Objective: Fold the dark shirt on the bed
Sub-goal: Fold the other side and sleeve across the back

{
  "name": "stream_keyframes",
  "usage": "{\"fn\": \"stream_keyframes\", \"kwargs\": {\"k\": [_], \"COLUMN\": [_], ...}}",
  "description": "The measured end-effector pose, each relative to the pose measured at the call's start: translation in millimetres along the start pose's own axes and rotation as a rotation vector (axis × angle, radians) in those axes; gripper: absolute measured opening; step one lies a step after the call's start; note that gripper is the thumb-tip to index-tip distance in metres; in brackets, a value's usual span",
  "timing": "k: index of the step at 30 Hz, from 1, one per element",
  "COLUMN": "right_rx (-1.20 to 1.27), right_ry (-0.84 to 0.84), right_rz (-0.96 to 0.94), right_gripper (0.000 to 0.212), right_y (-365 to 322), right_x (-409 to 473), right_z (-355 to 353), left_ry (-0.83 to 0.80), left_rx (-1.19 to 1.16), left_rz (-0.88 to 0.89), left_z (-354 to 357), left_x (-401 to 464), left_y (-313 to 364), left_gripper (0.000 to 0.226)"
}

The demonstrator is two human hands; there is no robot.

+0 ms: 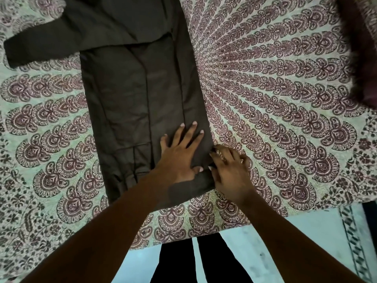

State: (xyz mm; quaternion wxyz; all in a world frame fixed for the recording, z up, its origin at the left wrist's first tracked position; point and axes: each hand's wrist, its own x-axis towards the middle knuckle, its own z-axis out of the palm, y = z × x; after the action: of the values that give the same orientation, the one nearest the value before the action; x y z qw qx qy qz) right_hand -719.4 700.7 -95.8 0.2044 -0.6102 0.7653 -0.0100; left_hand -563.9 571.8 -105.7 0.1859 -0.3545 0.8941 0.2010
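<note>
The dark shirt (130, 94) lies lengthwise on the bed, its right side folded in over the body and one sleeve (40, 45) stretched out to the upper left. My left hand (181, 152) presses flat on the folded panel near the hem, fingers spread and straight. My right hand (230, 172) sits at the shirt's lower right edge, its fingertips tucked against the cloth's folded edge; whether it pinches the fabric is hard to tell.
The bed carries a printed sheet (275, 99) with maroon fan motifs. A dark reddish cloth (359, 48) lies at the upper right. The bed's front edge runs below the hands, with pale floor (306, 237) and my dark-clothed legs beneath.
</note>
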Motion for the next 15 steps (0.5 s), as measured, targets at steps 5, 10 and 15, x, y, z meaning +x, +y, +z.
{"fn": "stream_keyframes", "kwargs": {"k": [5, 10, 15], "right_rx": [0.130, 0.120, 0.033], "right_ry": [0.148, 0.219, 0.158], "right_rz": [0.103, -0.034, -0.064], "right_gripper": [0.049, 0.040, 0.053], "right_y": [5, -1, -13], "right_x": [39, 147, 226], "right_z": [-21, -48, -51], "left_ry": [0.205, 0.528, 0.361], "left_rx": [-0.181, -0.118, 0.134], "left_rz": [-0.074, -0.071, 0.004], "left_z": [-7, -48, -93], "left_x": [10, 75, 134], "left_y": [-3, -44, -88], "left_gripper": [0.075, 0.053, 0.065]}}
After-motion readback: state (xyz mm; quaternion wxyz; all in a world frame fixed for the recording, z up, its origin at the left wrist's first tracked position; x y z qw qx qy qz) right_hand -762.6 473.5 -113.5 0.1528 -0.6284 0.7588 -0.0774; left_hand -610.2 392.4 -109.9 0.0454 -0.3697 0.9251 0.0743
